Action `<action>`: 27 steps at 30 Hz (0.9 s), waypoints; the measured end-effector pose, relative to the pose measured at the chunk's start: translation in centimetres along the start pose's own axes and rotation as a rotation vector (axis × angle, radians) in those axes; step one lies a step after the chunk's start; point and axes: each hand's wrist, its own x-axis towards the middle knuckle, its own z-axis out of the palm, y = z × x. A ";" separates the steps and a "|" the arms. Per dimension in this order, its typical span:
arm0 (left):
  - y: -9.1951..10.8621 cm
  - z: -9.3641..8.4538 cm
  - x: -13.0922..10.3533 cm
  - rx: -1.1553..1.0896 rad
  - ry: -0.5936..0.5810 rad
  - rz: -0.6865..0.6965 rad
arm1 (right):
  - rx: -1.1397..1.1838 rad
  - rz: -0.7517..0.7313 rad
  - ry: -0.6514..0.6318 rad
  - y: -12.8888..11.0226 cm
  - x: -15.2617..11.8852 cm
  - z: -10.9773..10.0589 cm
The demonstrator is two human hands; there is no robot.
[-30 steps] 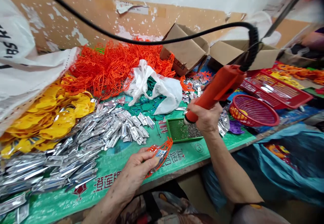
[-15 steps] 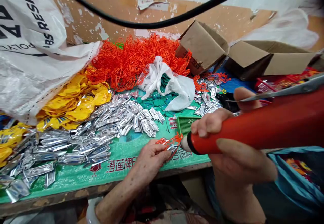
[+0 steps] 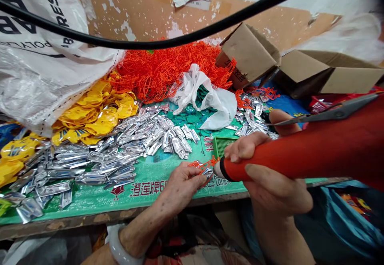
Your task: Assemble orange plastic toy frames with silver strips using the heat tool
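My left hand [image 3: 184,183] pinches a small orange plastic piece [image 3: 210,163] together with a silver part [image 3: 207,172] over the green table cover. Wrapped round a large red tool [image 3: 300,153] is my right hand [image 3: 270,177], which also has scissors [image 3: 333,115] on its thumb side. The tool's pale tip [image 3: 218,169] is at the orange and silver pieces. A heap of silver parts [image 3: 120,145] lies left of my hands. Just behind the tip sits a green mesh basket [image 3: 222,143], partly hidden by my right hand.
Orange plastic pieces [image 3: 168,69] are heaped at the back, behind a white plastic bag [image 3: 222,105]. Yellow pieces [image 3: 96,117] and a large white sack [image 3: 45,69] stand left. Cardboard boxes [image 3: 249,53] are at the back right. A black cable [image 3: 168,43] hangs across the view.
The view has shifted slightly, so the table things appear further right. The black cable hangs lower on the left. Both hands keep their hold, with the tool's tip still at the pieces.
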 end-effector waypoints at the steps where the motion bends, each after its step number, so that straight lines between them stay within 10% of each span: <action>1: 0.0 0.0 0.0 -0.005 -0.004 -0.007 | -0.001 0.004 -0.002 0.1 0.0 0.0; 27: -0.8 0.6 0.3 -0.031 0.012 -0.065 | -0.222 0.049 -0.033 1.9 -0.4 -0.7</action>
